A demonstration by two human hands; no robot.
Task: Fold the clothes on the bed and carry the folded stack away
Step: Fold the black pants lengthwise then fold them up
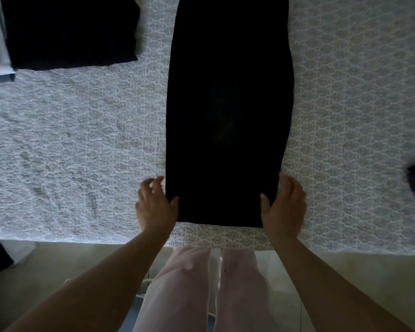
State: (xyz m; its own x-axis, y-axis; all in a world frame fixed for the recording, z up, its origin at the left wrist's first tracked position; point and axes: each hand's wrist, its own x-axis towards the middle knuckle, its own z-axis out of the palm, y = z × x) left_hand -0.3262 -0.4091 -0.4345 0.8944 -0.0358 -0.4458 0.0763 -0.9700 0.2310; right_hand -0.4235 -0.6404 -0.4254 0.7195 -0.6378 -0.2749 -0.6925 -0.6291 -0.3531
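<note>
Presently, head view: one black garment [229,116], long matte strip already narrowed lengthwise, flat on the patterned bedspread [82,140], running from 12 o'clock down to centre. Left hand [156,207] pinches its near corner at 7 o'clock, thumb on top, fingers curled; right hand [284,207] grips the opposite near corner at 5 o'clock likewise. Step judged: mid-fold. Next move likely calls for lifting the near hem evenly toward the far end. Folded black stack [70,32] sits at 10 o'clock, well apart.
</note>
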